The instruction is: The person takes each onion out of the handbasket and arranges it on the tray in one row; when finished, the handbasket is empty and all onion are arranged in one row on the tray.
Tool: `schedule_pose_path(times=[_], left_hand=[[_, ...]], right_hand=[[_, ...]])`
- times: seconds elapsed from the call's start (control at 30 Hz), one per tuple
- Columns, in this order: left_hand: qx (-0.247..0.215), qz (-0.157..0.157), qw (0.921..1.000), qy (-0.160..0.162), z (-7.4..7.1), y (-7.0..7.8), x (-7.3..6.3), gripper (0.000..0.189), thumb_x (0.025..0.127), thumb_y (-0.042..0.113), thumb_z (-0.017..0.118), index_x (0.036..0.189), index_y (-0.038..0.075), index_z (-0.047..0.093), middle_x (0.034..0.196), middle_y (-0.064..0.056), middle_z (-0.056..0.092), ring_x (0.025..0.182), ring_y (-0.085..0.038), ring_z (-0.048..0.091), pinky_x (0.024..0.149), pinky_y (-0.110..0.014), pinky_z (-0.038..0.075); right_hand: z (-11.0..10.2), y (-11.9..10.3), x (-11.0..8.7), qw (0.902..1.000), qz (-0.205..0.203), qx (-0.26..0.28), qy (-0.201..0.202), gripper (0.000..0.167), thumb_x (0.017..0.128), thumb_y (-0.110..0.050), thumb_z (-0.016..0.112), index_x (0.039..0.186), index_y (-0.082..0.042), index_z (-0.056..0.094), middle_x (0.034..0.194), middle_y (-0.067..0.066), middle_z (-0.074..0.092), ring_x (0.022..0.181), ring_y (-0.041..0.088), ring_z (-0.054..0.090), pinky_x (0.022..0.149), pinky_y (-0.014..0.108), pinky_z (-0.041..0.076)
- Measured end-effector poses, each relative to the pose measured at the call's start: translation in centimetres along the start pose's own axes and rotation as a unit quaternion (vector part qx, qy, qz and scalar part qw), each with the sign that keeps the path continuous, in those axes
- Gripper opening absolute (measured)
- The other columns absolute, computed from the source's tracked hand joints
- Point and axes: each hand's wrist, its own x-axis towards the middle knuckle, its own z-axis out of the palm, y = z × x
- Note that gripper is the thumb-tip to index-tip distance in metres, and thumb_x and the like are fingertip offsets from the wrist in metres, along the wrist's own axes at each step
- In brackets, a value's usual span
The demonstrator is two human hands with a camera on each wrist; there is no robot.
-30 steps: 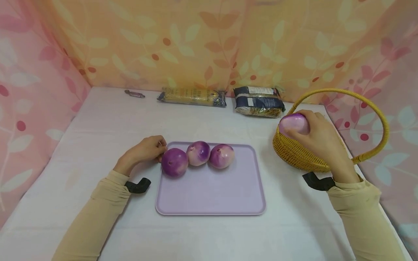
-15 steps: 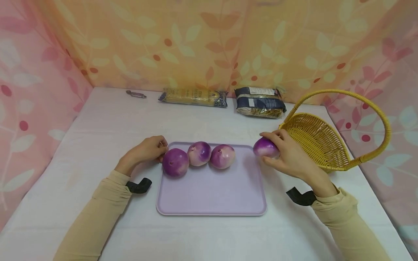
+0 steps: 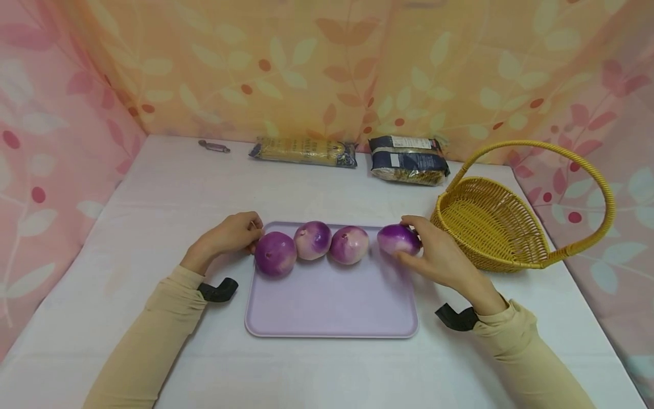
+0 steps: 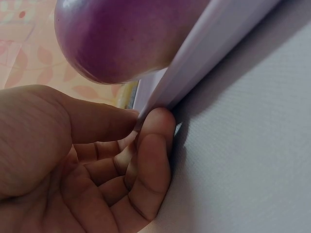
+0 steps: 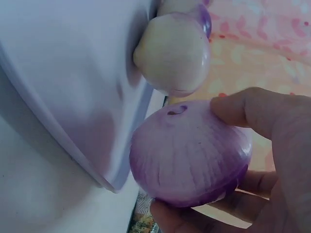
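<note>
A pale purple tray [image 3: 332, 307] lies on the white table. Along its far side sit three purple-and-white onions: a darker one [image 3: 275, 254] at the left corner, a second [image 3: 312, 241] beside it and a third [image 3: 349, 245]. My left hand [image 3: 230, 234] pinches the tray's left rim, thumb above and curled fingers below, as the left wrist view shows. My right hand [image 3: 439, 253] grips another onion [image 5: 189, 153] between thumb and fingers, over the tray's far right corner. Its dry tip faces the right wrist camera.
A yellow wicker basket [image 3: 490, 227] with a tall handle stands right of the tray, nothing inside it. At the back lie a long pasta packet [image 3: 304, 152], a dark-labelled bag [image 3: 407, 161] and a small wrapped item [image 3: 214, 146].
My right hand has carried the onion from over the basket leftward and down to the tray's far right corner. My left hand stays at the tray's rim.
</note>
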Motion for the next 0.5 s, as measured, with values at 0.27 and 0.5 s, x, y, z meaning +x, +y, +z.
schedule_pose_path(times=[0.27,0.5], left_hand=[[-0.004,-0.007,1.0,-0.003,-0.1,0.0,0.1,0.021,0.099,0.01,0.049,0.113,-0.006,0.052,0.081,-0.012,0.064,0.066,-0.015,0.063,0.064,-0.027,0.054],[0.002,-0.008,1.0,0.0,-0.1,0.1,0.0,0.021,0.099,0.009,0.049,0.112,-0.006,0.053,0.08,-0.012,0.064,0.065,-0.014,0.062,0.063,-0.026,0.053]], right_hand=[[0.4,-0.1,0.2,0.999,0.044,0.0,0.003,0.054,0.094,-0.04,0.064,0.133,-0.006,0.049,0.096,0.014,0.071,0.081,0.023,0.068,0.07,0.039,0.054],[1.5,-0.1,0.2,0.9972,0.016,-0.051,0.053,0.037,0.094,-0.03,0.065,0.124,-0.008,0.06,0.104,0.012,0.067,0.078,0.026,0.064,0.068,0.041,0.05]])
